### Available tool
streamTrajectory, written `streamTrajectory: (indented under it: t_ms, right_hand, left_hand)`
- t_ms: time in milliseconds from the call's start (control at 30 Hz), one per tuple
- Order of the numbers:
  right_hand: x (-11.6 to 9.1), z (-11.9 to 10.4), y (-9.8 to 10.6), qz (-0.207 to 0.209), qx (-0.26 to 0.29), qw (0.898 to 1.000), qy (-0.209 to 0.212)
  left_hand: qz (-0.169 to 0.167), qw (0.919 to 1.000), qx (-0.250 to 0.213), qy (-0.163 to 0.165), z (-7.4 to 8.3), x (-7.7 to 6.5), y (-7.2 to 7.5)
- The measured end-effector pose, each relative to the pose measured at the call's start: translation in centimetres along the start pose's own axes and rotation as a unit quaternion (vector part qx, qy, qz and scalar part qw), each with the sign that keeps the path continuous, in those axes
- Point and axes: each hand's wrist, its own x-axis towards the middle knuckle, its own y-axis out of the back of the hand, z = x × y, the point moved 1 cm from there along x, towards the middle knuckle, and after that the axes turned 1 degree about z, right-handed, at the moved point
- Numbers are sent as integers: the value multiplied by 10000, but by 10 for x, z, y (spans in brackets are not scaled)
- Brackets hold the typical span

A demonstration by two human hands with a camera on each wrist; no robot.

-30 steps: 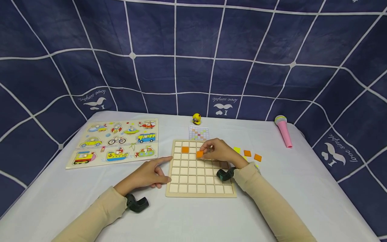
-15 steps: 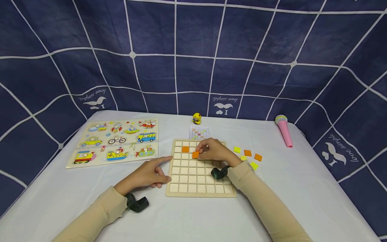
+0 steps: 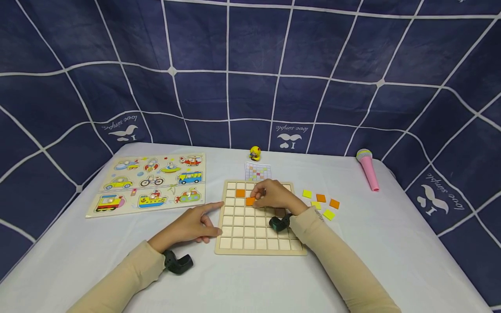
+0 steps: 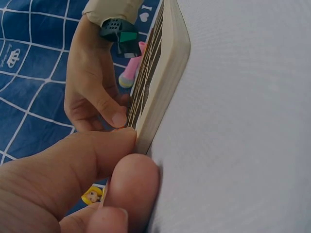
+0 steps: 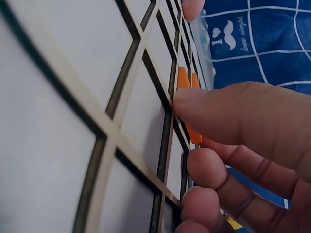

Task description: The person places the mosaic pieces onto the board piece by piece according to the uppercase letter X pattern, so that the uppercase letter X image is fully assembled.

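My right hand (image 3: 272,194) pinches an orange square tile (image 3: 250,201) between thumb and fingers, low over the wooden grid board (image 3: 238,251). The tile lies at a cell in the third row from the far edge; in the right wrist view the thumb (image 5: 214,109) covers part of it, so I cannot tell whether it is fully seated. Another orange tile (image 3: 240,193) sits in a cell up and to the left. At the board's left edge rests my left hand (image 3: 192,224), its index finger and thumb straight and touching the frame, the other fingers bent under.
Loose yellow tiles (image 3: 329,214) and orange tiles (image 3: 334,203) lie right of the board. Behind it are a printed pattern card (image 3: 257,171) and a small yellow figurine (image 3: 255,153). A vehicle puzzle board (image 3: 150,184) lies left, a pink toy microphone (image 3: 368,169) far right.
My right hand has moved left over the board with the orange tile, bringing it down at a third-row cell. The loose tiles at right came into fuller view. My left hand stayed put.
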Motion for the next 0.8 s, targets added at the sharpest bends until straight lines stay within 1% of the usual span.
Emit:
streamTrajectory:
  t_ms: [133,233,400,567,700,800]
  right_hand:
    - [-1,-1,2,-17,-36,10000,-33]
    - [-4,-2,5,23,38,10000,-61]
    - [-13,0,12,96,331,9994,-1]
    - [-22,7,21,8,642,9979,47]
    - [-32,14,30,-59,1028,9947,80]
    - [-41,20,37,19,1259,9920,109]
  left_hand:
    - [-14,10000,25,-26,1,1,0]
    - [-24,10000,44,-37,2,1,0]
    - [-18,10000,50,-10,2,0,1]
    - [-22,10000,25,-21,2,0,1]
    - [-18,10000,12,-24,2,0,1]
    - [-15,10000,7,-31,1,0,0]
